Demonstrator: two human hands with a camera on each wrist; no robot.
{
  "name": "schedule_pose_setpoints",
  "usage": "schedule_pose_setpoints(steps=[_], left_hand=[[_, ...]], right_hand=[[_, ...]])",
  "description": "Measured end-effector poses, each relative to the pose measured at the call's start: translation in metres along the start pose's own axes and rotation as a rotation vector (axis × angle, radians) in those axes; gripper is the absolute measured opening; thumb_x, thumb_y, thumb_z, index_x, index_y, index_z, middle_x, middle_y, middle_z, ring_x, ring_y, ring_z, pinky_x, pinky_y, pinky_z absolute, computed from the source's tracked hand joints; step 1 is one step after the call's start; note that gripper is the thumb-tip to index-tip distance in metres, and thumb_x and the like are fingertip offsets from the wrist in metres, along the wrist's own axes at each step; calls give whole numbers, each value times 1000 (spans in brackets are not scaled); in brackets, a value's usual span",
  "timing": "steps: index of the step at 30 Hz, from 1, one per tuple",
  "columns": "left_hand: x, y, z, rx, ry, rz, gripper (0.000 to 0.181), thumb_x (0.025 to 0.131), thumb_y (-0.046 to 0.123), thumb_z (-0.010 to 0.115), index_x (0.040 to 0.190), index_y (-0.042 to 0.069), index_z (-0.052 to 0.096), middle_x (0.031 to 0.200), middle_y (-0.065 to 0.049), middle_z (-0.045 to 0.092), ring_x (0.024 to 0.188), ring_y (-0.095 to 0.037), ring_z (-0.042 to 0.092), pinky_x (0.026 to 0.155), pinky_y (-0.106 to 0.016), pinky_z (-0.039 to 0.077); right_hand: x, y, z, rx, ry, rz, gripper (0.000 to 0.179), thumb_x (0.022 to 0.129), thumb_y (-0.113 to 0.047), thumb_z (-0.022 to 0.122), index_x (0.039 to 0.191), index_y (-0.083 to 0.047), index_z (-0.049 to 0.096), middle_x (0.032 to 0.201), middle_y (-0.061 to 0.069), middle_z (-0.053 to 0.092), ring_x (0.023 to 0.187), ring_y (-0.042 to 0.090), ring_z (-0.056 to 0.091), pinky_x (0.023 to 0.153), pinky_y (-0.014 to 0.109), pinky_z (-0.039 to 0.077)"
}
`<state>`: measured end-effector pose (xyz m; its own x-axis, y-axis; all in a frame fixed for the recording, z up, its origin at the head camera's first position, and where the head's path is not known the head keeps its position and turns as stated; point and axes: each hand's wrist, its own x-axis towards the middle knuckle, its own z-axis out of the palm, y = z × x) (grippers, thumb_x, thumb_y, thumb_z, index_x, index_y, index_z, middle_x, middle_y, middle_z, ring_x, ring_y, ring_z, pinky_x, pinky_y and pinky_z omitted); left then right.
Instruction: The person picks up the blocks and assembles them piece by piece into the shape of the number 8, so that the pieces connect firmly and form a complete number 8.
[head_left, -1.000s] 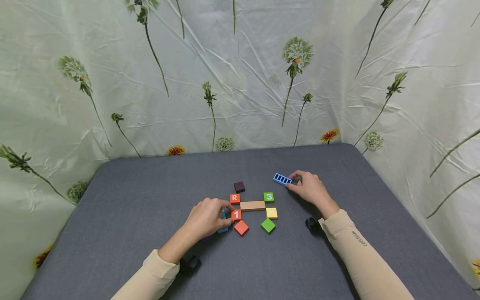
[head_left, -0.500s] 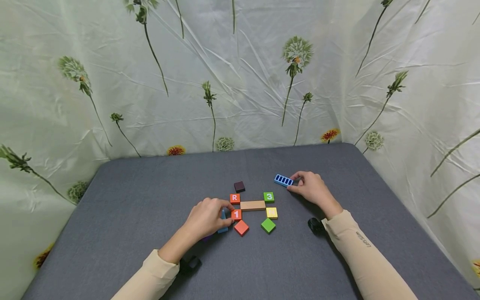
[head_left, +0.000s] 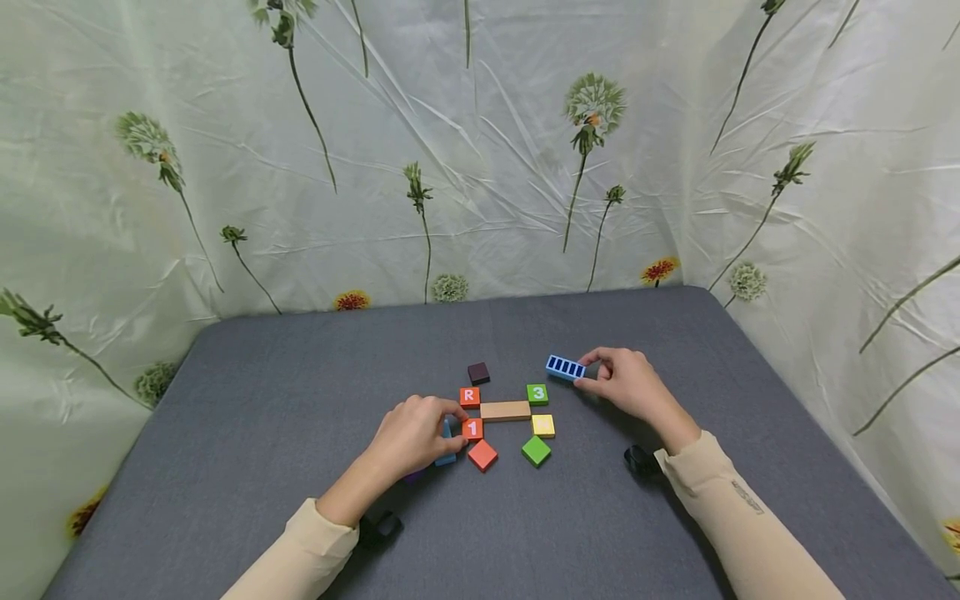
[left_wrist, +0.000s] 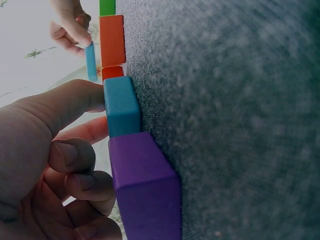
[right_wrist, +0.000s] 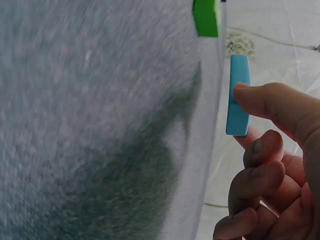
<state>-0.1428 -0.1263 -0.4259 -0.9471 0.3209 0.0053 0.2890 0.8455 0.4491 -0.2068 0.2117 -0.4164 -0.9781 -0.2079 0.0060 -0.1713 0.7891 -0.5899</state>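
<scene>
In the head view my left hand [head_left: 416, 432] has thumb and index finger at the left edges of a red block marked 1 [head_left: 472, 429], pinching it on the table. Under that hand sit a blue block [left_wrist: 122, 102] and a purple block [left_wrist: 147, 190], mostly covered from above but plain in the left wrist view. My right hand [head_left: 630, 383] pinches one end of a long blue block [head_left: 566, 367] with dark windows on its top. That block is raised off the cloth, its plain side showing in the right wrist view, where the thumb presses it.
Around a wooden plank [head_left: 506, 411] lie a red R block [head_left: 469, 397], a green 3 block [head_left: 537, 394] and a yellow block [head_left: 543, 426]. Nearer are a tilted red block [head_left: 483, 456] and a green one [head_left: 536, 451]; a dark block [head_left: 478, 373] lies behind. Grey cloth covers the table [head_left: 300, 375].
My right hand has shifted slightly right and nearer with the long blue block, whose front side now shows more. The left hand and the blocks on the table have stayed in place.
</scene>
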Motion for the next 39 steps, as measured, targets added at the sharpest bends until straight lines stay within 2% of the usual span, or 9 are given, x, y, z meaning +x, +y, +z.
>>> schedule_pose_setpoints(steps=[16, 27, 39], left_hand=[[-1, -1, -1, -9, 5, 14, 22, 87, 25, 90, 106, 19, 83, 57, 6, 48, 50, -8, 38, 47, -25, 25], [-1, -1, 0, -9, 0, 11, 22, 87, 26, 90, 107, 19, 83, 57, 7, 46, 50, -8, 38, 47, -25, 25], [0, 1, -1, -8, -16, -8, 23, 88, 26, 90, 108, 19, 83, 57, 6, 47, 50, -8, 39, 48, -26, 26]], right_hand=[[-31, -28, -4, 28, -49, -165, 28, 93, -20, 84, 114, -4, 77, 68, -7, 50, 58, 6, 40, 54, 22, 33], [-48, -39, 1, -1, -99, -205, 25, 92, -20, 86, 112, -8, 77, 67, -10, 47, 57, 2, 38, 55, 21, 32], [-60, -48, 9, 29, -166, -249, 23, 91, -21, 87, 111, -12, 78, 67, -12, 46, 58, -1, 38, 56, 19, 33]])
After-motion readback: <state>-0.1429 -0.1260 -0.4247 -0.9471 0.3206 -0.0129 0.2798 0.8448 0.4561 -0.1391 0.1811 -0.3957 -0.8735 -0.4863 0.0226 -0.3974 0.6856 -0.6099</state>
